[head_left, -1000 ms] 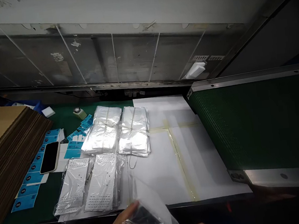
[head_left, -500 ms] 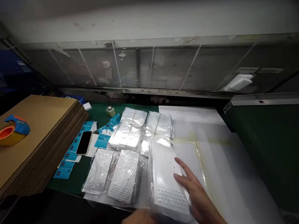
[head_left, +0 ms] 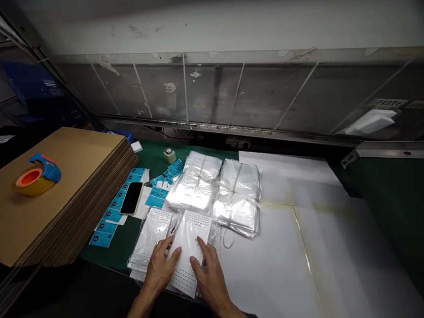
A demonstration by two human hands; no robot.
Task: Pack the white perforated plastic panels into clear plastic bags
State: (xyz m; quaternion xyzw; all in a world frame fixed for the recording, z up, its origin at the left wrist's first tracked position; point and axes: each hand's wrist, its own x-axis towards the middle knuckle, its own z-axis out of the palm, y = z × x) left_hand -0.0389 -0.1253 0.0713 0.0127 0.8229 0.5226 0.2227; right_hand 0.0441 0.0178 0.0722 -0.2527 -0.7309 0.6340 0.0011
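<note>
A flat white perforated panel in a clear plastic bag [head_left: 190, 238] lies at the front of the bench, on top of others like it. At its left side is my left hand [head_left: 160, 264], thumb and fingers apart, touching the plastic. My right hand [head_left: 211, 276] rests on its right side, fingers stretched out with a gap between thumb and forefinger. Left of it sits another bagged white panel [head_left: 152, 232], just beyond my left fingertips. Behind lie two tied bundles of clear plastic bags, the left bundle [head_left: 194, 184] and the right bundle [head_left: 238, 197].
Stacked cardboard sheets [head_left: 80, 148] stand at the left, a tape dispenser [head_left: 40, 176] on top. Blue label strips [head_left: 113, 211], a phone [head_left: 131, 199] and a small bottle [head_left: 170, 155] occupy the green mat. White board [head_left: 270, 264] with tape covers the right. A metal-edged panel [head_left: 228, 96] rises behind.
Both hands have moved left in the scene. The bagged panel beside my right hand has gone from in front of the right bundle onto the left pile. The view has shifted slightly.
</note>
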